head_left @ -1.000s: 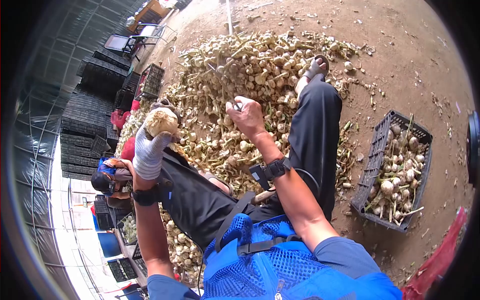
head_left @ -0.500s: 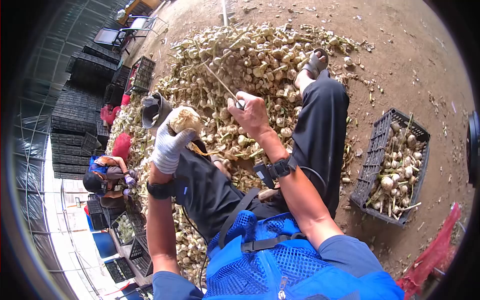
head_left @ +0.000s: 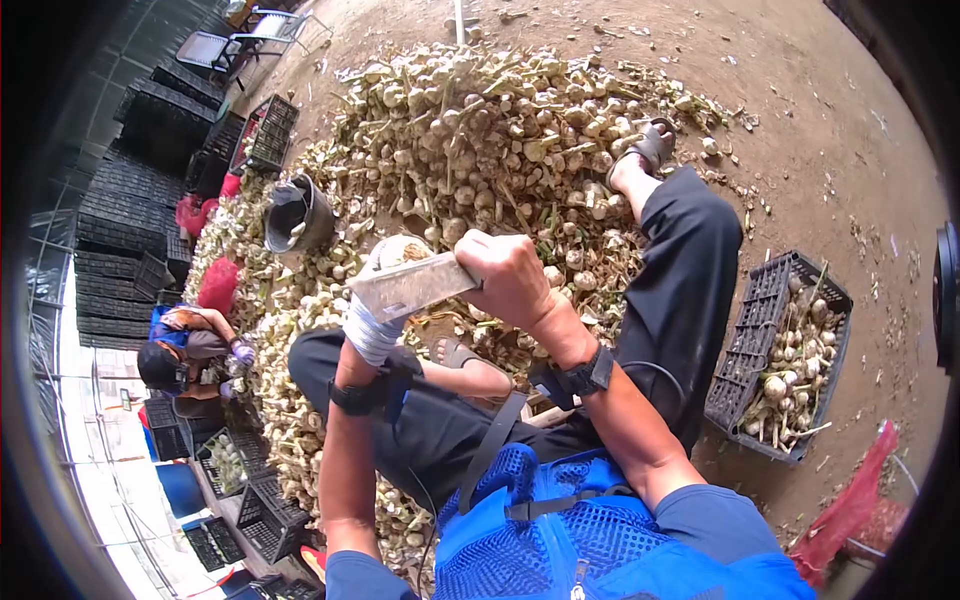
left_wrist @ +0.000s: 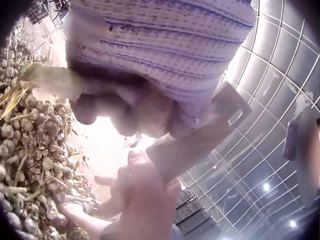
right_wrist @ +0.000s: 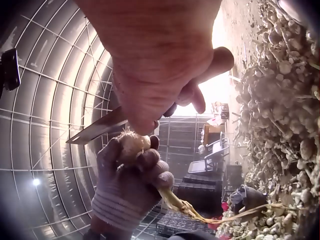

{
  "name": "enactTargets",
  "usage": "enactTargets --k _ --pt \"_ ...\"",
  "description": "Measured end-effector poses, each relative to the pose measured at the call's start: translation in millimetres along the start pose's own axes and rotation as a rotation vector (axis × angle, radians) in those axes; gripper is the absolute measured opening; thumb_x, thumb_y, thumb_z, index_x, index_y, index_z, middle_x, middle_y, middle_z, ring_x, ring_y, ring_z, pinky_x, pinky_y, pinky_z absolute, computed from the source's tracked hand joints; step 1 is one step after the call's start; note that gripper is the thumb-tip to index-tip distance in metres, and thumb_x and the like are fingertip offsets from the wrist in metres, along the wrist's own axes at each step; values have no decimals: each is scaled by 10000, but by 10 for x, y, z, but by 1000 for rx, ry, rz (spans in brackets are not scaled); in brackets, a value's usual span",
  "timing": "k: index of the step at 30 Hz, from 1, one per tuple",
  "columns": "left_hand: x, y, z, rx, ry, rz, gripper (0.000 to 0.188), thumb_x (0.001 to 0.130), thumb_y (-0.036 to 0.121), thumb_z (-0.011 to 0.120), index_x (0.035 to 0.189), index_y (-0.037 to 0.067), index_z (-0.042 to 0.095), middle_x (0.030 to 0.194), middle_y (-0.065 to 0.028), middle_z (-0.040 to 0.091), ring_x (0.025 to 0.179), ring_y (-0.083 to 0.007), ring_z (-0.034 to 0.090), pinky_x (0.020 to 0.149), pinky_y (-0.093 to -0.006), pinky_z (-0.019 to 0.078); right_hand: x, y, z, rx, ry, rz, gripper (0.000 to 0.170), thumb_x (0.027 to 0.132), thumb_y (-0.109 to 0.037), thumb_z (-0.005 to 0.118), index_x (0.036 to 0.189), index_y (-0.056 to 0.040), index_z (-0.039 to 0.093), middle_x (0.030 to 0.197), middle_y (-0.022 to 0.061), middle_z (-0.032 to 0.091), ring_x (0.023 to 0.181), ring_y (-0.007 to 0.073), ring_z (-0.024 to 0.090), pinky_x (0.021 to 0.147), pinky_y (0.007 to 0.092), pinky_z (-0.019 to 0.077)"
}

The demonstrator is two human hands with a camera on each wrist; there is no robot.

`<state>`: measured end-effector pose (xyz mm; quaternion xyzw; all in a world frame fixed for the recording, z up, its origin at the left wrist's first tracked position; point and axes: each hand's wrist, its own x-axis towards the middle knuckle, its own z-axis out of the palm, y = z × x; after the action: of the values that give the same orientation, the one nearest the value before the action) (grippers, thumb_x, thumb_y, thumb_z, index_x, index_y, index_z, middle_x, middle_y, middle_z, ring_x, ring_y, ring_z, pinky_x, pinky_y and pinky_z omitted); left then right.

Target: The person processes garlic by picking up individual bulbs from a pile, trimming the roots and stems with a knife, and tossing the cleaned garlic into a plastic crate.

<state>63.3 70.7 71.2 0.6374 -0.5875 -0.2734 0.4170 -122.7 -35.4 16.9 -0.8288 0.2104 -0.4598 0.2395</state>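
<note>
Pale garlic bulb (right_wrist: 134,146) sits in the left hand (right_wrist: 127,192), fingers curled round its sides, the suitable hold, near the knife (right_wrist: 97,128). Right hand (right_wrist: 160,60) grips the knife, handle apparently enclosed. Bulb: likely light, firm, papery-skinned.

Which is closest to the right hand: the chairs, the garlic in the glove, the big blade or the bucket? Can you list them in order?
From the right hand:
1. Blade, held in it
2. Garlic bulb, left, in the gloved left hand
3. Bucket, farther left
4. Chairs, far off, upper left
</note>
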Motion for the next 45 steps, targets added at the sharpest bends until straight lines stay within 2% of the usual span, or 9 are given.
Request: enactTargets --k 12,20,22,23,26,29,35,40,45 --pt "-498 -1204 14 -492 26 -691 649 767 93 777 1332 14 470 1125 -63 635 1013 -160 625 903 -294 531 -263 107 901 2 -163 98 266 731 -284 752 798 -88 585 751 86 586 691 295 645 563 395 484" --pt "-280 -917 123 -351 45 -292 509 763 77 746 1225 27 539 1050 -61 665 973 -173 637 893 -316 525 -612 414 1156 -20 -82 167 152 742 -199 692 801 -86 607 764 115 621 671 332 635 571 405 488" --pt "-267 -787 17 327 -14 446 280 836 141 711 1082 25 644 1010 -90 670 950 -222 641 940 -384 512 -985 931 1243 -266 -195 583 198 893 -214 558 770 -96 657 714 155 640 666 353 654 582 435 529" --pt "-335 -509 100 -98 12 -8 234 808 130 710 1011 21 666 967 -94 672 944 -247 642 982 -397 481 -1139 1136 1171 -265 -93 828 305 926 -295 538 741 -92 672 696 149 655 637 343 658 583 441 534" --pt "-277 -704 271 -282 115 -170 571 765 135 780 1257 -9 529 1036 -61 665 971 -158 641 904 -301 516 -1051 1100 975 -58 132 955 268 880 -276 629 748 -46 667 635 128 652 546 259 630 568 393 538" --pt "-209 -698 310 -508 116 -152 721 774 314 848 1313 7 482 1096 -54 634 998 -142 618 909 -291 508 -764 654 935 608 150 1033 225 890 -243 654 785 -43 662 624 -15 608 557 67 582 498 272 513" --pt "-78 -684 461 -937 136 -155 682 801 426 798 1274 25 514 1065 -60 636 992 -154 605 903 -321 482 -587 233 910 1558 -81 1137 216 915 -263 693 930 -49 664 719 -23 591 507 38 447 512 238 494" --pt "-21 -537 261 -517 174 -139 642 838 458 748 1263 32 524 1033 -72 649 812 -139 611 735 -261 482 -355 210 610 1375 28 1081 214 910 -246 696 904 -33 670 680 -6 601 491 48 470 549 245 499" --pt "-66 -707 207 -1014 320 -161 674 818 429 778 1336 90 511 1160 -73 629 943 -172 616 827 -347 513 -309 240 540 1049 -44 972 138 912 -181 664 851 -56 668 683 -32 603 542 36 538 518 234 476"
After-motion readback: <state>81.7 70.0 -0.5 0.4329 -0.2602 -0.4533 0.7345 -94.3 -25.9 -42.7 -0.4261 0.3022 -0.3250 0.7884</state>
